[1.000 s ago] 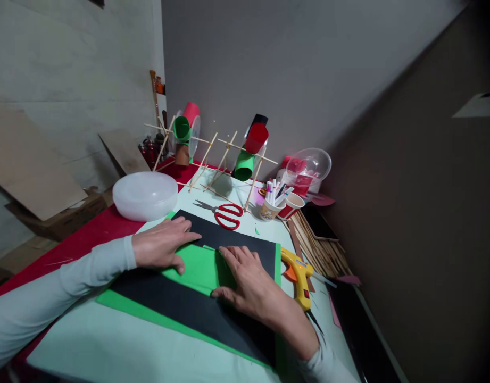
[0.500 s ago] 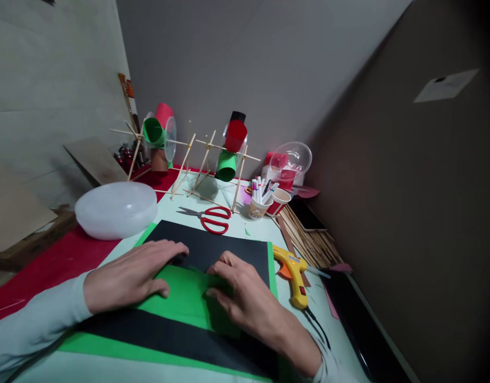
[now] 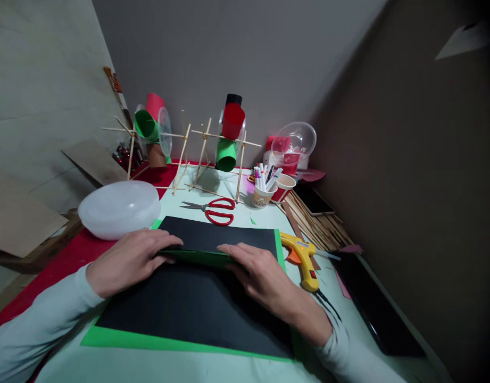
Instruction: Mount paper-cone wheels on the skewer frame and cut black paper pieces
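Both my hands grip a piece of green paper [image 3: 200, 257], seen almost edge-on and tilted up over a black sheet [image 3: 197, 308]. My left hand [image 3: 136, 260] pinches its left end between thumb and fingers. At the right end my right hand [image 3: 264, 276] does the same, thumb partly hidden below. The black sheet lies on a larger green sheet [image 3: 121, 339], whose edges show around it. Just beyond the sheets rest red-handled scissors [image 3: 207, 206]. To the right of my right hand lies a yellow glue gun [image 3: 306, 260] with an orange trigger.
Translucent bowls [image 3: 121, 210] stand at left. Behind are stick frames carrying coloured paper tubes, one red [image 3: 233, 121], another green [image 3: 146, 125]. A paper cup [image 3: 264, 199] of markers, a phone [image 3: 314, 199], wooden sticks [image 3: 314, 226] and a black flat object [image 3: 382, 303] line the right.
The green paper has gone from lying flat towards me to standing nearly edge-on, uncovering the black sheet. My right hand has moved to its right end, and the view has shifted slightly.
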{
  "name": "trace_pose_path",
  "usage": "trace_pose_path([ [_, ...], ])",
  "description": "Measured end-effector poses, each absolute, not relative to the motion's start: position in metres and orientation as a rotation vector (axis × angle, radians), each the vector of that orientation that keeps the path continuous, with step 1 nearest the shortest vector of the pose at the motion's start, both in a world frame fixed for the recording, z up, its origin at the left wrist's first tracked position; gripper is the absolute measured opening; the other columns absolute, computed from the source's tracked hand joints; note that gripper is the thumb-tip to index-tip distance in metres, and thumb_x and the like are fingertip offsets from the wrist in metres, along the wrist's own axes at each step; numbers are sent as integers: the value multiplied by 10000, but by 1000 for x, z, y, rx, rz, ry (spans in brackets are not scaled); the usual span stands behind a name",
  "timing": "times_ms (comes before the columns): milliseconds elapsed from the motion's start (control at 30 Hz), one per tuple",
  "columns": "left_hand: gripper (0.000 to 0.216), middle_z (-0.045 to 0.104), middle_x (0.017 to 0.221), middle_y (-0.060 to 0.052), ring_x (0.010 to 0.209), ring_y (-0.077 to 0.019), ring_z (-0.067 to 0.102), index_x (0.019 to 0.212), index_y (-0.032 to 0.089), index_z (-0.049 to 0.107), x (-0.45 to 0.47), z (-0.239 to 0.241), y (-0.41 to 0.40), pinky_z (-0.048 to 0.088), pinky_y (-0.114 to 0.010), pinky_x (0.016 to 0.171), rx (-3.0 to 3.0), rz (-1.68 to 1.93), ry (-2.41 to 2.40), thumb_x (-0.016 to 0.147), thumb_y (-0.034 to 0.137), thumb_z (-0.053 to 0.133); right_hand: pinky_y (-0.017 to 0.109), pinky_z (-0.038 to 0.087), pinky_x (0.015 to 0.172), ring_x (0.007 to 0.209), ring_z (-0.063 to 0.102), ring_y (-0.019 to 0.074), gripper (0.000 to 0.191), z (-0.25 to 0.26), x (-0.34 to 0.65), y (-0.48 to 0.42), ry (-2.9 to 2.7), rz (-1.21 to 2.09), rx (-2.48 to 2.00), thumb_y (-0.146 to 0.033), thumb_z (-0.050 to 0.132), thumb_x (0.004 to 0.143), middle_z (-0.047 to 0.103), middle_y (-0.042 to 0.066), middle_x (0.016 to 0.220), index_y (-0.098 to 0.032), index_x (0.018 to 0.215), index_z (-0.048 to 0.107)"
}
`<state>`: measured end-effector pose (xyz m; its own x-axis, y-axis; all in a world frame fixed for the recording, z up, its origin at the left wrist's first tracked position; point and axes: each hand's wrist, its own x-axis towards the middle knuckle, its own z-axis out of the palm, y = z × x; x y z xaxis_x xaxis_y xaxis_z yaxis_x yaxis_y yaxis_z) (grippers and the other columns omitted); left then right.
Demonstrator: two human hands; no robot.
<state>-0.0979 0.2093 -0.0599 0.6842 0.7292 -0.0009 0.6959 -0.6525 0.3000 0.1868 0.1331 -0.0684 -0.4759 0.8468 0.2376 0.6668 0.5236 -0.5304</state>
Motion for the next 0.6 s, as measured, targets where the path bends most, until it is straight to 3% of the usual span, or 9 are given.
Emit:
trace_pose_path([
  [100,430,746,1142,-60,1028,-312,676,1140,261,713,-105,-57,218,486,-410,935,2472,278,1272,887,565,544,290,488,867,964,668,190,325,-69,195,138,-2109,642,-1292,-213,594,945,728,43,1113,-222,1269,623],
  [167,461,753,1134,-29,1037,-307,673,1104,289,732,-106,-55,223,492,-376,933,2321,374,1353,821,632,609,302,495,806,836,668,191,375,-68,200,142,-2054,693,-1401,-301,672,903,749,22,982,-233,1270,639],
  [233,465,746,1148,-19,1070,-291,662,1119,297,727,-103,-55,225,505,-335,918,2146,439,1341,788,618,659,294,483,712,692,627,177,423,-67,202,145,-2069,757,-1476,-392,681,894,727,4,816,-225,1281,640],
  [300,496,737,1146,-41,1088,-273,657,1194,268,690,-96,-60,225,517,-315,900,1996,436,1248,797,565,675,281,469,692,705,628,176,456,-68,201,146,-2096,811,-1449,-429,668,903,723,15,827,-197,1293,626],
  [400,451,732,1101,-66,1059,-250,665,1210,226,675,-86,-69,222,515,-333,918,1957,357,1118,836,476,654,264,469,723,822,666,180,392,-74,194,148,-2121,815,-1365,-334,639,938,737,59,956,-154,1285,608],
  [500,324,723,1084,-56,1026,-240,661,1117,240,718,-79,-74,220,498,-361,940,2093,290,1066,863,415,619,259,474,717,814,682,178,319,-80,188,147,-2164,736,-1345,-212,605,951,745,73,949,-136,1261,606],
  [600,292,715,1053,-48,982,-231,661,1088,246,724,-79,-74,219,501,-358,912,2138,279,1060,879,397,588,263,481,733,820,689,179,295,-83,188,146,-2188,686,-1354,-207,594,960,747,72,961,-142,1247,612],
])
